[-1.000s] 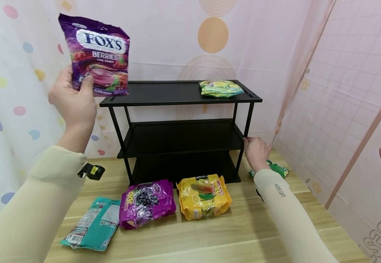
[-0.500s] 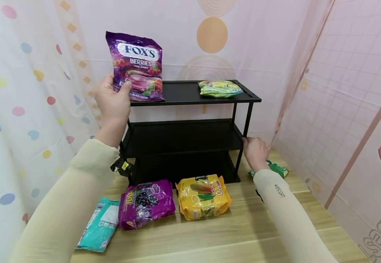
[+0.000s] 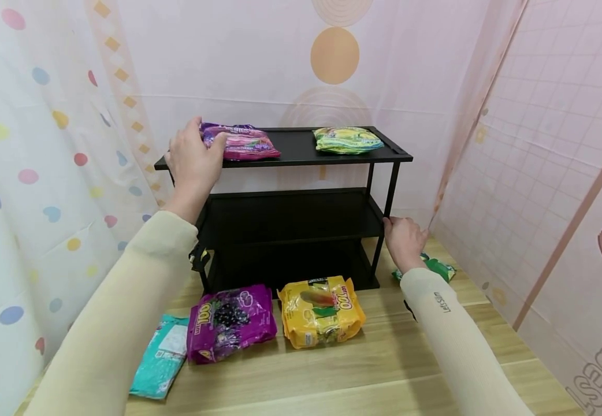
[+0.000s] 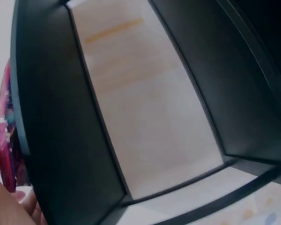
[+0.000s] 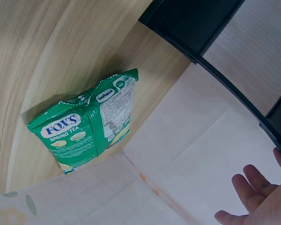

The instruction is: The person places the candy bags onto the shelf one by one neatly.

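My left hand [image 3: 194, 164] holds the left end of a purple Fox's Berries candy bag [image 3: 244, 142], its thumb over the bag. The bag lies flat at the left of the top tier of a black three-tier shelf rack [image 3: 290, 216]; in the left wrist view, the bag's pink side [image 4: 5, 140] shows past the tier's edge. My right hand [image 3: 406, 240] pinches the rack's front right post [image 3: 391, 190] beside the middle tier. Its other fingers [image 5: 246, 194] stand spread off the post in the right wrist view.
A yellow-green candy bag [image 3: 348, 140] lies at the top tier's right. On the wooden table [image 3: 384, 370] are a teal bag [image 3: 160, 358], a purple grape bag [image 3: 231, 323] and a yellow mango bag [image 3: 322, 313]. A green Fox's Spring Tea bag [image 5: 86, 122] lies right of the rack.
My left hand has brought the Fox's Berries bag right and down, from upright in the air to flat on the top tier. The right hand has stayed at the post.
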The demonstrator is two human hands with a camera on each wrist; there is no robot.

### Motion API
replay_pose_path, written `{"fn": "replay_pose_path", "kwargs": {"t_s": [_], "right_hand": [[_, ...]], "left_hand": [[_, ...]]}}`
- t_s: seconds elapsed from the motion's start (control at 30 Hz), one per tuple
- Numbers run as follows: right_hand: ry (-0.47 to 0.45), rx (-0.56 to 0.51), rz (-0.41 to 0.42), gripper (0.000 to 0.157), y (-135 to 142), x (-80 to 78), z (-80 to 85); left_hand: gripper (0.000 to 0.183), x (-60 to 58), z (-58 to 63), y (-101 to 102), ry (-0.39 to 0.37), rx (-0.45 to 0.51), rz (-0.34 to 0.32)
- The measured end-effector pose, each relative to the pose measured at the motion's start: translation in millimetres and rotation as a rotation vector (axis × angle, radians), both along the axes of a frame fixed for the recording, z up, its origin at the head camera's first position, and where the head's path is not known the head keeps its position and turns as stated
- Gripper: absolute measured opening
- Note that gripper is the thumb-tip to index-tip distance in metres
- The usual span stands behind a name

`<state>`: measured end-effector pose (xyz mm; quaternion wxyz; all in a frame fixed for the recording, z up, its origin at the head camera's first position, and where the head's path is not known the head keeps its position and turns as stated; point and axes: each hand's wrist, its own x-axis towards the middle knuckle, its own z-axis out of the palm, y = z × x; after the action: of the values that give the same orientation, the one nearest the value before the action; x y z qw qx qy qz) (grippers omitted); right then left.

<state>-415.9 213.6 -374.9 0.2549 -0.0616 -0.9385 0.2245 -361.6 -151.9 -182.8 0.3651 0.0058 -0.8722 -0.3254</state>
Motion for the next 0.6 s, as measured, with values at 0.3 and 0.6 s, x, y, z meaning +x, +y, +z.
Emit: {"fn": "replay_pose_path", "kwargs": {"t_s": [0.3,0.6], "right_hand": [[0.014,0.004,0.006,0.040,0,0.3,2.9],[0.020,0.014,0.002,0.040,0,0.4,1.1]], "left_hand": [[0.050,5.6,-8.8,-4,0.161,-0.204,-0.037],[0.044,9.8,-22.0,6,0.389,-0.556,-0.107]]}}
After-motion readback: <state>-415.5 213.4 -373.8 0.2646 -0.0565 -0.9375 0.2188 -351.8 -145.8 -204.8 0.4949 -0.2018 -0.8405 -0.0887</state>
